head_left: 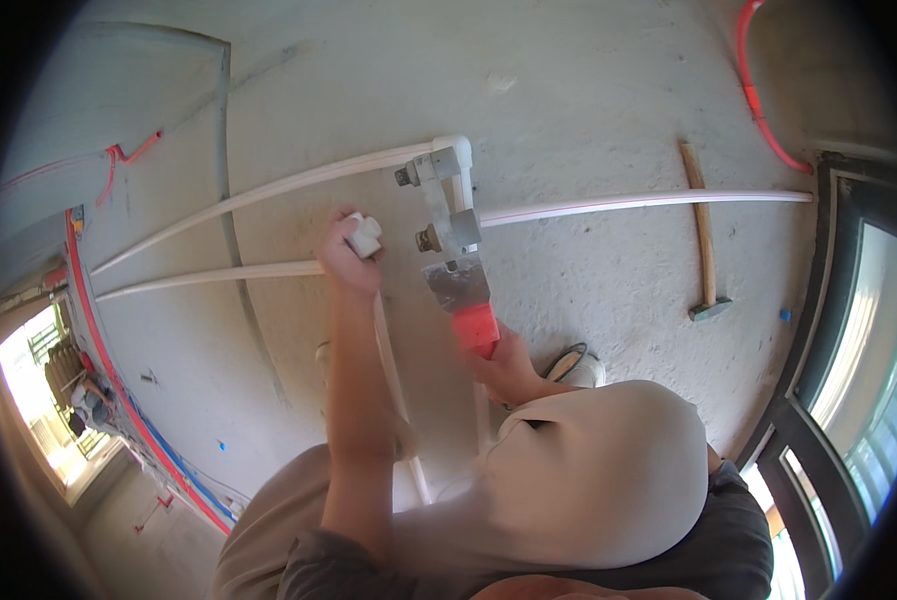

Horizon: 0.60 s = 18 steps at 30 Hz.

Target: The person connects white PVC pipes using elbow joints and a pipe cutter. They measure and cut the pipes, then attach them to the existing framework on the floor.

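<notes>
My right hand (pixel 509 368) is wrapped round the red grip of a pipe fusion welder (pixel 455 285), whose grey heating plate points away from me and carries several metal heating heads. Pinched in the fingers of my left hand (pixel 347 258) is a small white pipe fitting (pixel 366 236), a short gap to the left of the welder's heads. A white pipe elbow (pixel 454 148) shows at the far end of the welder; whether it touches a head I cannot tell. From that elbow a long white pipe (pixel 269 190) runs off to the left.
Another white pipe (pixel 209 278) lies at the left, and one with a red stripe (pixel 649 204) crosses to the right. A wooden-handled hammer (pixel 707 250) rests by it. Red conduit (pixel 759 105) curves at the upper right. A dark-framed glass door (pixel 829 350) borders the right side.
</notes>
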Each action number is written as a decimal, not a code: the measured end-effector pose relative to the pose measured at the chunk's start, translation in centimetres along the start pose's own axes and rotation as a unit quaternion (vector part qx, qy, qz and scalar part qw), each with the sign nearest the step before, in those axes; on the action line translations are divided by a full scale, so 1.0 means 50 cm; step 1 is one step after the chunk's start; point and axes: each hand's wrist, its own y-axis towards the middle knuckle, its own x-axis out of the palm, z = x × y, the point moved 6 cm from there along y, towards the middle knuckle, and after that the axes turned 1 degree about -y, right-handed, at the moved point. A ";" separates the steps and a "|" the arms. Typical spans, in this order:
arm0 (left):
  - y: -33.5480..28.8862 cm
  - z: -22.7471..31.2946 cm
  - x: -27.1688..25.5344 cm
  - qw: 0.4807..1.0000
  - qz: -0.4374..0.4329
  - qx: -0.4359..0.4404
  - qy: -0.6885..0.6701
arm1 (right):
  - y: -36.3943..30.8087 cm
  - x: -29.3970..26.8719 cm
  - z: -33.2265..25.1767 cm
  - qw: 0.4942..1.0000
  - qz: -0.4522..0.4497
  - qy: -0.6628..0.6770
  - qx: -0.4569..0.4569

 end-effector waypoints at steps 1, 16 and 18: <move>-0.020 -0.019 -0.012 1.000 0.004 -0.009 -0.011 | 0.001 0.000 0.009 1.000 0.003 0.006 -0.010; -0.002 0.041 0.036 0.998 -0.033 0.056 0.009 | -0.097 -0.039 0.103 0.995 -0.019 -0.094 0.040; -0.005 0.027 0.064 0.995 -0.072 0.061 0.023 | -0.096 -0.038 0.112 0.994 -0.018 -0.095 0.051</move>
